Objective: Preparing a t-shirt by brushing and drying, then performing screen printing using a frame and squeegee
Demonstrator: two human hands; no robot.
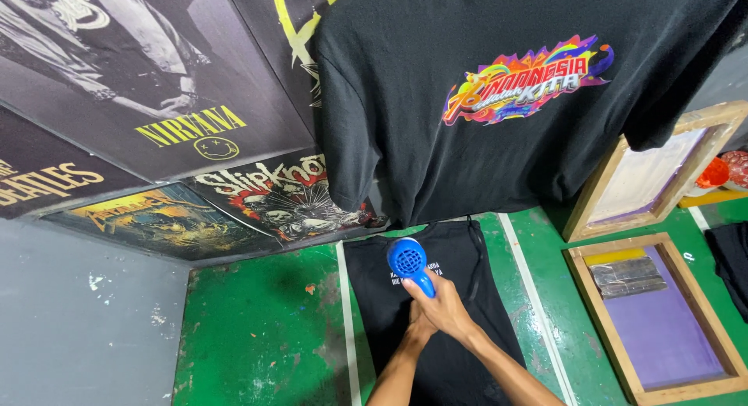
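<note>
Two hands meet near the middle of the head view, low in the frame. The right hand wraps its fingers around the handle of a blue dryer; the fingers are curled close together on the grip. The dryer's round grilled end faces the camera, and its body hangs over a black shirt that lies flat on the green table. The left hand sits just beside and partly under the right one, touching the shirt; its fingers are mostly hidden, so I cannot tell whether they are spread or pressed together. Both forearms come up from the bottom edge and cross close together.

The flat shirt has a small white print just beside the dryer, partly covered by it. White lines run along the table on either side of the shirt.

Far behind, a second black shirt hangs upright with a bright multicoloured print on its chest. To the left, dark posters cover the wall. At right, one wooden screen frame with a purple mesh lies flat on the table, with a squeegee resting in its far end. Another frame leans tilted beyond it. More black cloth shows at the right edge.
</note>
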